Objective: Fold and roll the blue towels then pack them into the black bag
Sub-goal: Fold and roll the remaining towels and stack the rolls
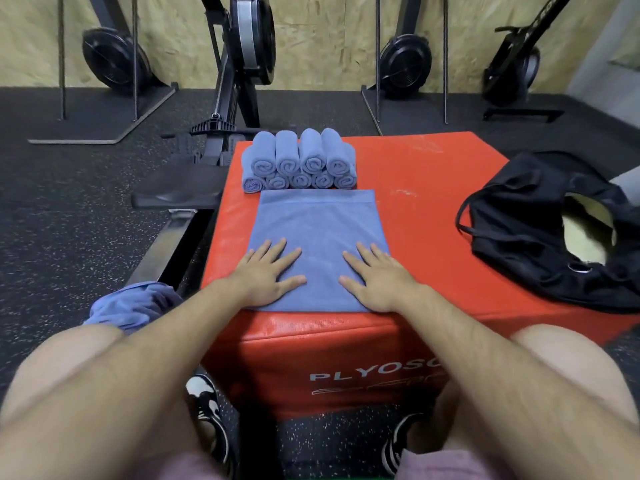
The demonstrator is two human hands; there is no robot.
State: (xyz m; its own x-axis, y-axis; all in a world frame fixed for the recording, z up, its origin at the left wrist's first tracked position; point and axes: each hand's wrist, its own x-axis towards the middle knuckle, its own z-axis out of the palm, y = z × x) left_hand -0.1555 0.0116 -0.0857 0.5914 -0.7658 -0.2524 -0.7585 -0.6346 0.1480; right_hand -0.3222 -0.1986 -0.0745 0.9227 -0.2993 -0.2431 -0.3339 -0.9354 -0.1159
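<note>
Blue heap (133, 306) is seen low left, off the box (433, 188), by the knee; judged to be more towels to do. Left hand (266, 275) is laid flat, fingers straight and spread, pressed on the near left part of the towel (318, 223); nothing is gripped. The towel is spread flat on the box top, its near edge at the front lip and its far edge just short of the rolls (299, 161), which are stacked in two rows at the back. Right hand (379, 277) is laid flat likewise on the near right part, nothing held. Bag (540, 230) is lying open on the box's right side, well apart from the towel; no rolls are seen in it. Step is judged as smoothing before the roll. Creases are best pressed outward from the middle and the side edges kept parallel; then the near edge is to be lifted evenly by both hands and rolled tight toward the rolls.
</note>
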